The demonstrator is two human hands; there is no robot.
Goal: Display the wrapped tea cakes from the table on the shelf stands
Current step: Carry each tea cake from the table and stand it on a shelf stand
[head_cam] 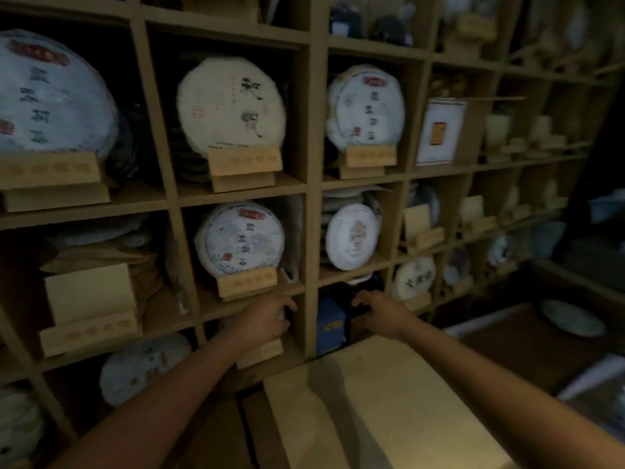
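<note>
— Left hand (262,319) reaching into a low compartment of the wooden shelf (313,184), fingers curled, maybe around something pale; too blurred to tell.

— And just above that hand?

— A wrapped tea cake (241,239) upright on a wooden stand (247,282), one compartment higher. Above that again, a cream cake with black brush characters (231,104).

— Right hand (384,314)?

— Spread fingers, holding nothing, in front of the next compartment. Just left of its fingertips, a blue box (330,328). Up and right of it, a small white cake (414,277) on its stand.

— Below the wrists?

— A pale flat surface (382,404) between both forearms.
</note>
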